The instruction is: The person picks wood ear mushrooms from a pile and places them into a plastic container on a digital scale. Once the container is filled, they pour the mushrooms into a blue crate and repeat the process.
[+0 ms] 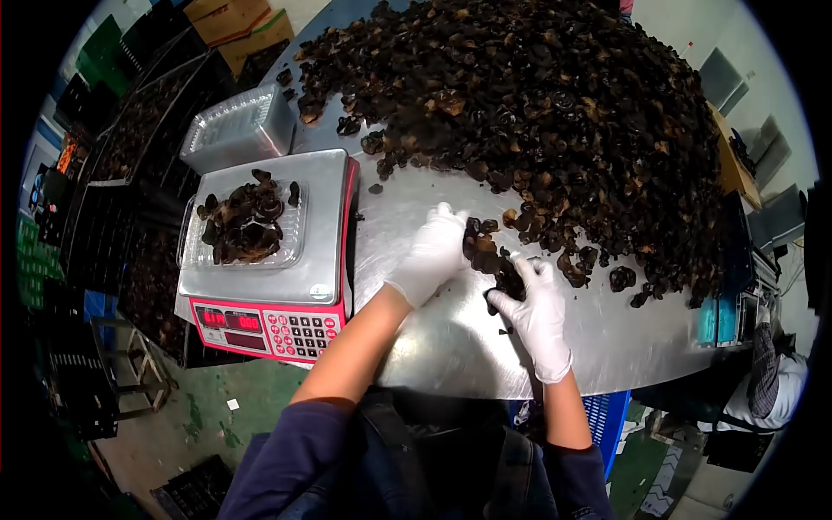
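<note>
In white gloves, both my hands close on a small bunch of dark wood ear mushrooms (487,249) low over the steel table. My left hand (436,251) has its fingers curled at the bunch's left side. From the right, my right hand (539,312) grips the bunch between thumb and fingers. A clear plastic tray (298,234) with more mushrooms (247,217) in it rests on the red digital scale (260,290). Behind the scale is a stack of clear plastic trays (238,130).
A large heap of wood ear mushrooms (555,104) covers the far and right side of the steel table (416,355). Black crates (143,143) stand at left, cardboard boxes (238,30) behind. Another person's sleeve (764,373) shows at far right, a blue crate (611,425) below the table.
</note>
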